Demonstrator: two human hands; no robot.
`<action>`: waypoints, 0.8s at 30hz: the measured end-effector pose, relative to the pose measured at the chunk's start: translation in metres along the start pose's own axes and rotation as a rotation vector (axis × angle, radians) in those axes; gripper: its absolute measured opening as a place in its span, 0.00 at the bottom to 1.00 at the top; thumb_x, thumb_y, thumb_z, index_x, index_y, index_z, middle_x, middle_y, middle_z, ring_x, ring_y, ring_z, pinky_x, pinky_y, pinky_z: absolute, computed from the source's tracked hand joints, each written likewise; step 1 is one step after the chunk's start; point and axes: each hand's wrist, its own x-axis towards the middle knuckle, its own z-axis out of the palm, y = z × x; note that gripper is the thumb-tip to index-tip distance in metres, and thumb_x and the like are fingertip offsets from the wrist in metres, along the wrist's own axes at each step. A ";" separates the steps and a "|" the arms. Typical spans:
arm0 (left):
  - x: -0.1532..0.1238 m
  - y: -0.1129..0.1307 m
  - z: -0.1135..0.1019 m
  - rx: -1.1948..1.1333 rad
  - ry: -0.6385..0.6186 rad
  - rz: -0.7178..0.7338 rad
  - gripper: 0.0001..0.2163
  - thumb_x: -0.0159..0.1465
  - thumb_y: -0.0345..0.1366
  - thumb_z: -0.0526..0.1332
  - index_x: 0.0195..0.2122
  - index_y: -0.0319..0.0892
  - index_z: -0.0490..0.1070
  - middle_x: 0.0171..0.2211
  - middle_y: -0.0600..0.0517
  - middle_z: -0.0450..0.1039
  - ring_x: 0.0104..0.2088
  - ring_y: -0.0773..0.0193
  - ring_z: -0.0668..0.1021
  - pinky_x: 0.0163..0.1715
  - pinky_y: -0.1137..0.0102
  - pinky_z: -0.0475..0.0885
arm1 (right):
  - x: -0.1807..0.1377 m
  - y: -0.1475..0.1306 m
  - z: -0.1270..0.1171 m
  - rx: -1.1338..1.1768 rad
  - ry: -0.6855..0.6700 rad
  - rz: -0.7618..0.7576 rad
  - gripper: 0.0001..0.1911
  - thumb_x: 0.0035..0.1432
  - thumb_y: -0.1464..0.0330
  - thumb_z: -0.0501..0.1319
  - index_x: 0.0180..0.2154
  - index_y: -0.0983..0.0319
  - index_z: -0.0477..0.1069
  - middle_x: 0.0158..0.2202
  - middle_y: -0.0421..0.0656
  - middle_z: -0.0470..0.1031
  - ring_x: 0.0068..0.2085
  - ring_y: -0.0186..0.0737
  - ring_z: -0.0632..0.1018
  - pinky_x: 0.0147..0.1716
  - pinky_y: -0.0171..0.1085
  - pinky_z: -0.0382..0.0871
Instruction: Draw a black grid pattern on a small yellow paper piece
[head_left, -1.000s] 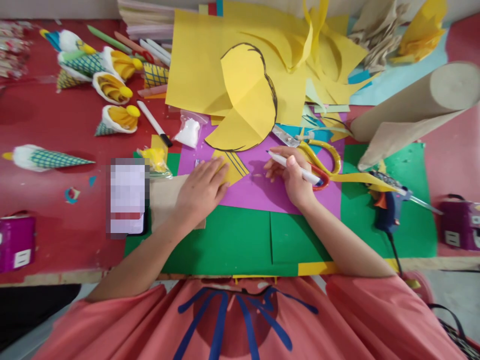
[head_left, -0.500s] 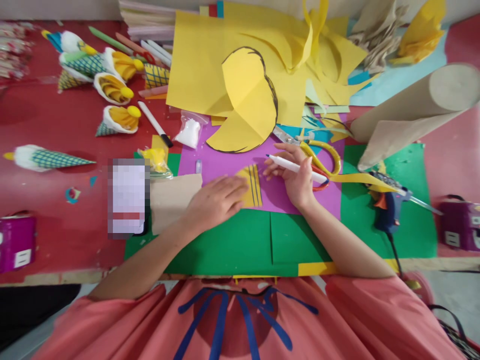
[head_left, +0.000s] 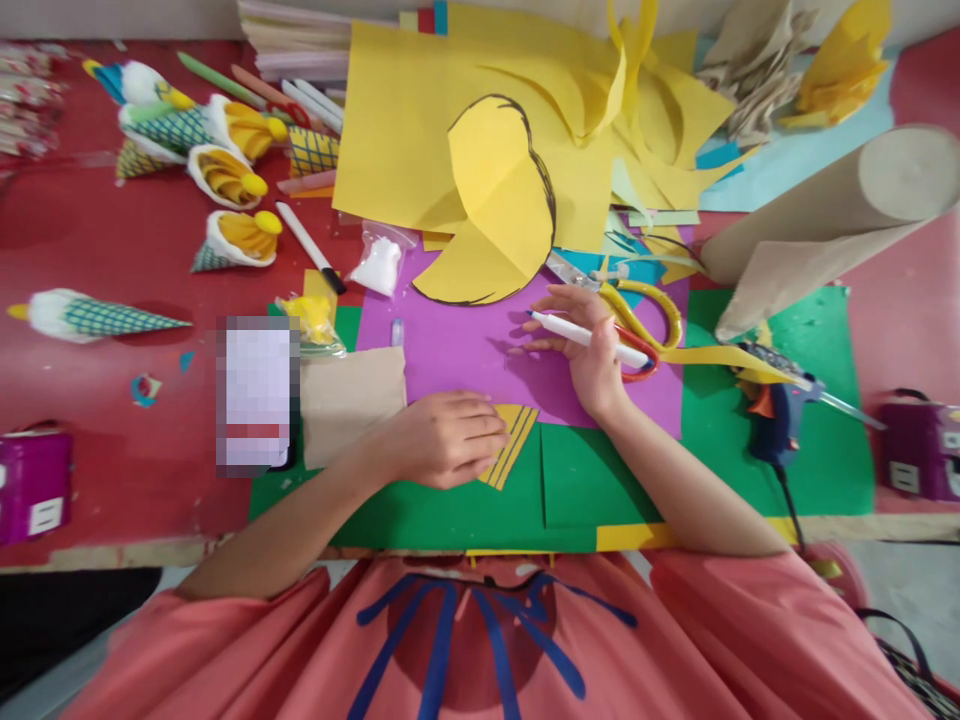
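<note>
Here the left hand [head_left: 442,438] presses flat on a lined yellow piece [head_left: 514,440] at the purple sheet's [head_left: 465,350] edge; the right hand [head_left: 589,345] grips a marker [head_left: 585,338] beside scissors [head_left: 645,320]. No writing seems readable.

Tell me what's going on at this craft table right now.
A person is working with coloured paper. Their left hand presses on a small yellow paper piece with dark lines at the edge of the purple sheet. Their right hand holds a white marker above that sheet, beside yellow-handled scissors.
</note>
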 end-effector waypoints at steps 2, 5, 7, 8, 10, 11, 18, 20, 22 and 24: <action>0.001 0.002 0.002 -0.022 -0.031 -0.043 0.14 0.65 0.36 0.56 0.50 0.41 0.72 0.50 0.47 0.75 0.50 0.61 0.76 0.55 0.66 0.69 | 0.000 0.001 -0.001 -0.028 -0.002 -0.003 0.34 0.52 0.38 0.48 0.50 0.55 0.62 0.48 0.49 0.69 0.42 0.44 0.78 0.38 0.42 0.76; 0.003 0.002 0.005 0.020 -0.064 -0.168 0.19 0.66 0.38 0.55 0.56 0.38 0.66 0.54 0.43 0.71 0.52 0.58 0.75 0.54 0.64 0.70 | 0.000 0.003 -0.003 -0.052 -0.031 -0.056 0.32 0.57 0.40 0.45 0.51 0.54 0.62 0.48 0.49 0.69 0.42 0.45 0.78 0.38 0.44 0.76; 0.003 -0.001 0.006 0.081 -0.076 -0.235 0.20 0.67 0.40 0.55 0.57 0.38 0.65 0.56 0.43 0.70 0.54 0.56 0.74 0.56 0.61 0.68 | 0.000 0.005 -0.003 -0.059 -0.044 -0.085 0.30 0.59 0.42 0.43 0.52 0.53 0.61 0.49 0.49 0.69 0.43 0.45 0.78 0.38 0.45 0.76; 0.003 -0.002 0.006 0.116 -0.071 -0.272 0.20 0.67 0.40 0.54 0.58 0.38 0.65 0.57 0.43 0.69 0.55 0.55 0.72 0.58 0.60 0.66 | 0.000 0.005 -0.003 -0.061 -0.039 -0.097 0.30 0.59 0.42 0.43 0.52 0.52 0.62 0.50 0.49 0.68 0.45 0.46 0.78 0.39 0.46 0.76; 0.003 -0.006 0.006 0.177 -0.042 -0.394 0.21 0.67 0.39 0.53 0.59 0.37 0.63 0.58 0.42 0.67 0.58 0.54 0.70 0.60 0.58 0.63 | 0.001 0.006 -0.003 -0.070 -0.014 -0.134 0.29 0.59 0.43 0.44 0.51 0.52 0.63 0.51 0.49 0.68 0.49 0.48 0.76 0.44 0.49 0.74; 0.002 -0.008 0.006 0.200 -0.024 -0.473 0.21 0.68 0.39 0.53 0.61 0.37 0.61 0.59 0.41 0.66 0.59 0.53 0.68 0.60 0.56 0.62 | 0.001 0.006 -0.003 -0.085 0.004 -0.159 0.28 0.60 0.43 0.44 0.51 0.51 0.63 0.52 0.49 0.68 0.51 0.49 0.74 0.47 0.51 0.72; 0.000 -0.010 0.006 0.220 0.015 -0.649 0.23 0.68 0.40 0.51 0.63 0.37 0.58 0.60 0.40 0.64 0.60 0.50 0.67 0.58 0.56 0.64 | 0.001 0.005 -0.002 -0.096 0.007 -0.190 0.26 0.61 0.45 0.43 0.51 0.51 0.64 0.54 0.47 0.67 0.54 0.49 0.73 0.54 0.53 0.68; 0.000 -0.006 0.005 0.184 -0.005 -0.582 0.29 0.66 0.46 0.55 0.64 0.37 0.55 0.61 0.40 0.62 0.60 0.50 0.66 0.59 0.56 0.63 | 0.001 0.005 -0.002 -0.161 0.018 -0.163 0.29 0.61 0.43 0.40 0.52 0.51 0.62 0.54 0.48 0.67 0.54 0.48 0.73 0.52 0.50 0.71; 0.000 -0.004 0.004 0.154 -0.061 -0.525 0.40 0.59 0.55 0.59 0.66 0.36 0.51 0.64 0.39 0.56 0.63 0.47 0.63 0.60 0.55 0.61 | 0.001 0.004 -0.002 -0.236 0.028 -0.144 0.31 0.60 0.42 0.37 0.52 0.52 0.61 0.54 0.49 0.67 0.54 0.48 0.73 0.50 0.48 0.72; -0.001 -0.004 0.001 0.158 -0.098 -0.489 0.43 0.57 0.57 0.61 0.66 0.36 0.49 0.66 0.40 0.54 0.64 0.47 0.61 0.61 0.55 0.60 | 0.001 0.004 -0.002 -0.225 0.026 -0.147 0.31 0.60 0.43 0.37 0.52 0.52 0.61 0.54 0.49 0.68 0.54 0.47 0.73 0.51 0.49 0.71</action>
